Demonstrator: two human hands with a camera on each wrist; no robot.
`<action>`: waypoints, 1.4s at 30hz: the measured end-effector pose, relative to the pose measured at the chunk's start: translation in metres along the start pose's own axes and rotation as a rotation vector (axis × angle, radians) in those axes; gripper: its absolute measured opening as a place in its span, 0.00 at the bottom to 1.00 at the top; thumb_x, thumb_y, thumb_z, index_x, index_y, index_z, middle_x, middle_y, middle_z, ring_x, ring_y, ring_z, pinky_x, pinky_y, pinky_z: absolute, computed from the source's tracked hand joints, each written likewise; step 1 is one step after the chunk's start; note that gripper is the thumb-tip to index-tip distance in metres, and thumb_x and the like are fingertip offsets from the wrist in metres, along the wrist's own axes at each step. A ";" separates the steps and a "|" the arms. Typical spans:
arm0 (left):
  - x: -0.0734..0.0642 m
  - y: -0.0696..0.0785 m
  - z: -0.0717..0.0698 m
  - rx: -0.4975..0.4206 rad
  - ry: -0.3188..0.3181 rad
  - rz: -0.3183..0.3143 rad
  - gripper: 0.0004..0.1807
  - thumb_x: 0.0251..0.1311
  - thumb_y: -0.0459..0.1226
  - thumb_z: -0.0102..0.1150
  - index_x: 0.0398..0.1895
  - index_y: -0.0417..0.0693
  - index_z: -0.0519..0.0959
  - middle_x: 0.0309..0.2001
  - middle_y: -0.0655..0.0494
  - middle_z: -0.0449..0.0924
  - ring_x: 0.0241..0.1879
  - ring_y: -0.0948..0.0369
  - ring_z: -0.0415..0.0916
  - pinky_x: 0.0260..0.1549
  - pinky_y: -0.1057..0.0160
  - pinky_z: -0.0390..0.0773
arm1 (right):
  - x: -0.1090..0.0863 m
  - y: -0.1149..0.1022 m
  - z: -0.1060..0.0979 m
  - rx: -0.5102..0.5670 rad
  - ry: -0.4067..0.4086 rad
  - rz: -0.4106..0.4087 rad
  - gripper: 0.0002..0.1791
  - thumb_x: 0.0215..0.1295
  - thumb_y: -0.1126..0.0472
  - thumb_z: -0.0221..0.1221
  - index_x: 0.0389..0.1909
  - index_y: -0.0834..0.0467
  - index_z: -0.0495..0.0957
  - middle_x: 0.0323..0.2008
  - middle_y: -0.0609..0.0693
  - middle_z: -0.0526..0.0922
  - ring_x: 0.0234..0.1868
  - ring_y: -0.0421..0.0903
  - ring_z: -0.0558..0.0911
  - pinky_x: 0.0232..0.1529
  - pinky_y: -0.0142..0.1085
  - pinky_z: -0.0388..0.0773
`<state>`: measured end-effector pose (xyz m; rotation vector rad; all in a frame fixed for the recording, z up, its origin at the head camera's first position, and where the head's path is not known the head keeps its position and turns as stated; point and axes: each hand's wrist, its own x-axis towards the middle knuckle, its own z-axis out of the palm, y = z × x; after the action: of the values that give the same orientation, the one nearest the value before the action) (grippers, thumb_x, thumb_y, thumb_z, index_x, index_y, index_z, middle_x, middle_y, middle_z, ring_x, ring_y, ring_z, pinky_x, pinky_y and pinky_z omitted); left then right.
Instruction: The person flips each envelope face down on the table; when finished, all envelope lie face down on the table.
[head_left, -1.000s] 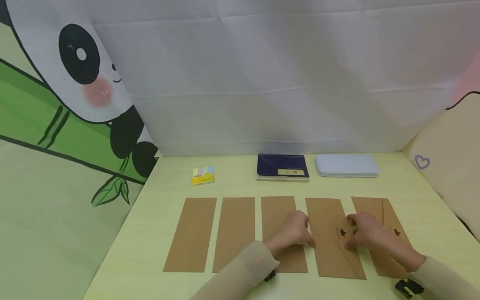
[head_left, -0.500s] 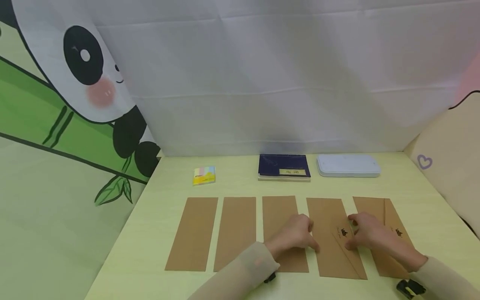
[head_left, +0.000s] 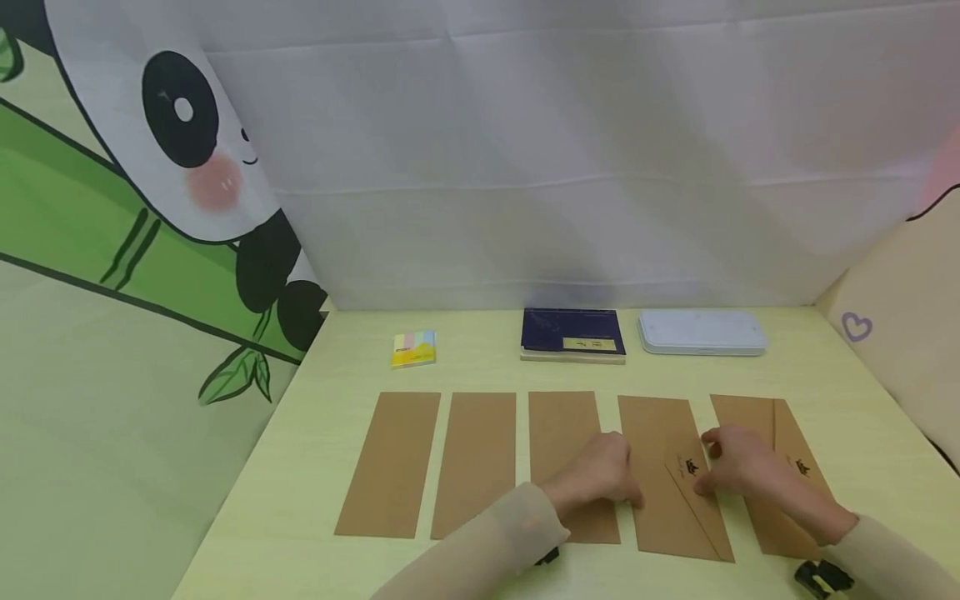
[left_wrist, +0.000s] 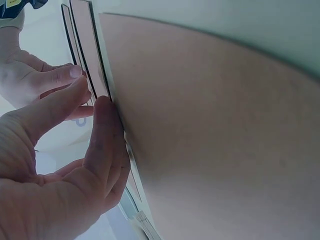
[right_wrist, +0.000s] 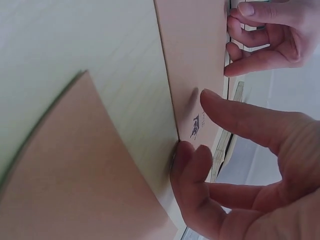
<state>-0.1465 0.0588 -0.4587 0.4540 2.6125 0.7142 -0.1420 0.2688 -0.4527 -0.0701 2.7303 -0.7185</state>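
"Where's the fourth envelope [head_left: 670,492]?"

"Flat on the table [head_left: 262,517], between the hands, crown print upward. The head view gives its whole length. Only the right wrist view shows the right hand's [head_left: 746,467] thumb raised over the paper, shadow beneath, fingertips at the right edge."

"So that hand grips nothing?"

"Right: thumb and fingers stand apart."

"And the left hand [head_left: 600,475]?"

"At the left edge, fingers loosely bent. The left wrist view reveals a narrow gap between thumb and forefinger, hidden from the head camera."

"Anything different from a second ago?"

"From the head, the left thumb and fingers look closer together; the right hand is much the same."

"Farther out?"

"The third envelope [head_left: 562,417] under the left hand, the fifth envelope [head_left: 753,411] under the right, a navy notebook [head_left: 570,330] beyond."
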 end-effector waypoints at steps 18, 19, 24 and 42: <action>0.000 -0.001 0.001 0.069 0.032 0.051 0.21 0.32 0.35 0.80 0.13 0.45 0.70 0.18 0.60 0.62 0.18 0.64 0.59 0.14 0.69 0.64 | 0.000 0.010 0.000 0.154 0.002 0.018 0.44 0.37 0.56 0.78 0.51 0.77 0.69 0.37 0.59 0.77 0.35 0.53 0.76 0.35 0.46 0.74; 0.000 -0.001 0.001 0.069 0.035 0.058 0.21 0.32 0.35 0.79 0.13 0.45 0.70 0.18 0.60 0.62 0.18 0.64 0.59 0.14 0.69 0.64 | 0.000 0.010 0.000 0.166 0.001 0.018 0.44 0.37 0.56 0.78 0.51 0.77 0.69 0.37 0.58 0.76 0.35 0.52 0.75 0.34 0.45 0.74; 0.000 -0.004 0.001 0.097 0.059 0.101 0.21 0.33 0.34 0.78 0.11 0.45 0.69 0.16 0.61 0.61 0.16 0.65 0.59 0.12 0.70 0.63 | -0.001 0.014 0.002 0.215 0.006 0.005 0.40 0.38 0.61 0.77 0.50 0.77 0.70 0.32 0.54 0.76 0.32 0.49 0.74 0.31 0.41 0.73; 0.001 -0.014 0.004 -0.107 0.046 0.077 0.27 0.32 0.35 0.79 0.11 0.47 0.63 0.12 0.62 0.49 0.16 0.65 0.51 0.14 0.68 0.51 | -0.009 0.035 -0.004 0.629 -0.150 -0.102 0.33 0.54 0.72 0.64 0.59 0.74 0.58 0.34 0.57 0.75 0.32 0.51 0.77 0.30 0.41 0.76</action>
<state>-0.1478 0.0492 -0.4701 0.5138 2.5953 0.8948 -0.1338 0.3022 -0.4634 -0.1127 2.2559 -1.4942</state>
